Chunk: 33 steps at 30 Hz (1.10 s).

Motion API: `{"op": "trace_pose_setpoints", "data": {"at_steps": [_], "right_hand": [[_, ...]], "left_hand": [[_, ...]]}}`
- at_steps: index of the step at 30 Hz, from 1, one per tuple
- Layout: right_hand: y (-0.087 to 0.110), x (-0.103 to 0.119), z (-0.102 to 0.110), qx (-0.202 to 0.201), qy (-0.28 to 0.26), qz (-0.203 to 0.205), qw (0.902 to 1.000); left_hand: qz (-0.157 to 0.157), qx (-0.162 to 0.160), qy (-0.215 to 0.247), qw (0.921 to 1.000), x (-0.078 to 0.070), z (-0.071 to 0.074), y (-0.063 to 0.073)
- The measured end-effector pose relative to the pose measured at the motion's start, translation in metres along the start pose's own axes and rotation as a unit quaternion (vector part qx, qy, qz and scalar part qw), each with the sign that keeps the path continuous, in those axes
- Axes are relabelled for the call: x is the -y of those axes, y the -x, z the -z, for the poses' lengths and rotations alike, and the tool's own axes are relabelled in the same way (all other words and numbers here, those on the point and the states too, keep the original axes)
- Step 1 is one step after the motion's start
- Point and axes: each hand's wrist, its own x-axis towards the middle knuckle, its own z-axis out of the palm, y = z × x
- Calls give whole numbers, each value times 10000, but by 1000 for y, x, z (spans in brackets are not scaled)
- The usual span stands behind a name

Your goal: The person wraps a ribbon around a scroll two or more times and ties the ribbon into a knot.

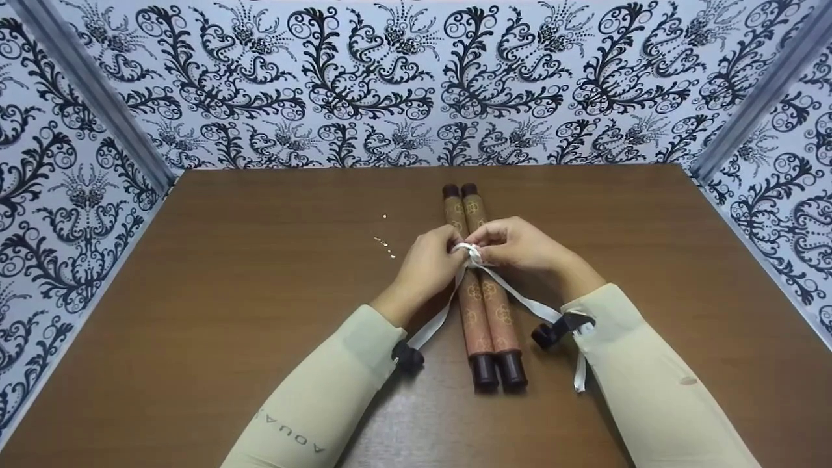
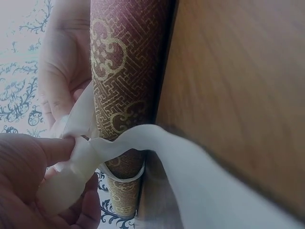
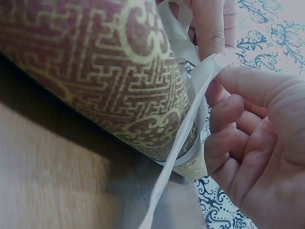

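Observation:
A brocade scroll [image 1: 497,305], rolled up on two parallel rollers with dark end knobs, lies lengthwise on the table. White ribbon [image 1: 533,307] passes round its middle, and its two tails trail down on either side towards the wrists. At the crossing my left hand [image 1: 426,260] pinches a ribbon loop [image 2: 62,191] between thumb and fingers. Opposite it, my right hand [image 1: 523,247] pinches the ribbon between thumb and index finger, its other fingers curled in the right wrist view. Both hands meet just above the scroll, their fingertips partly covering the knot.
The brown wooden table [image 1: 260,273] is bordered by white walls [image 1: 390,78] with black scroll patterns. Small bright specks [image 1: 387,246] show on the wood left of the hands. Dark wrist straps [image 1: 409,359] sit at both sleeve cuffs, close to the ribbon tails.

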Motion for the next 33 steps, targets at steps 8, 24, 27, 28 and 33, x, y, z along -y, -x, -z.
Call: {"op": "trace_pose_setpoints", "data": {"at_steps": [8, 24, 27, 28, 33], "right_hand": [[-1, -1, -1, -198, 151, 27, 9997], [-1, -4, 5, -572, 169, -186, 9980], [-1, -6, 9, -638, 253, -167, 9975], [-1, -6, 10, -647, 261, -157, 9974], [2, -6, 14, -651, -43, -231, 9976]], "left_hand": [[154, 309, -83, 9994, 1, 5, 4], [70, 300, 157, 9994, 0, 27, 6], [31, 126, 224, 9997, 1, 29, 5], [14, 69, 230, 9997, 1, 30, 5], [21, -54, 233, 9997, 2, 34, 4]]}}
